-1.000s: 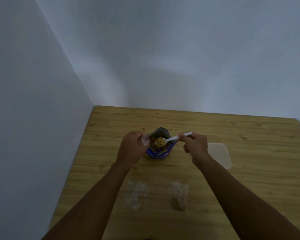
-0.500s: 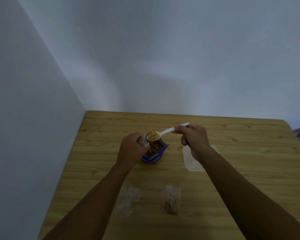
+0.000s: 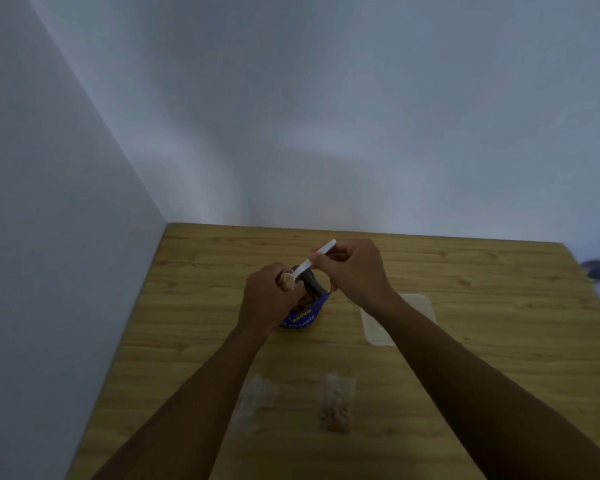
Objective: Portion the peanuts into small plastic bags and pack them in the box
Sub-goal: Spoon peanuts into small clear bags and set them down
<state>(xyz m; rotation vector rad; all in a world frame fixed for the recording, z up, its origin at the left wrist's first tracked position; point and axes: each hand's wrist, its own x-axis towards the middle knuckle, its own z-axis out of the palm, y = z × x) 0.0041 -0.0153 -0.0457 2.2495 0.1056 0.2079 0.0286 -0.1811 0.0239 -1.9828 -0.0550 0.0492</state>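
left hand (image 3: 269,299): fingers curled round a small bag, mostly hidden, above the peanut pack (image 3: 305,306)
right hand (image 3: 352,268): fingers pinched on spoon (image 3: 309,265) handle, bowl of nuts tipped at left fist
handling: bag likely thin, limp, slippery; pinch by the rim to keep the mouth open
filled bag (image 3: 336,403): lying on table (image 3: 499,306), near edge
box (image 3: 399,318): right, no bags visible inside

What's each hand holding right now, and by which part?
The right hand pinches the white spoon by its handle's far end. The left hand holds a small clear bag; where exactly cannot be told.
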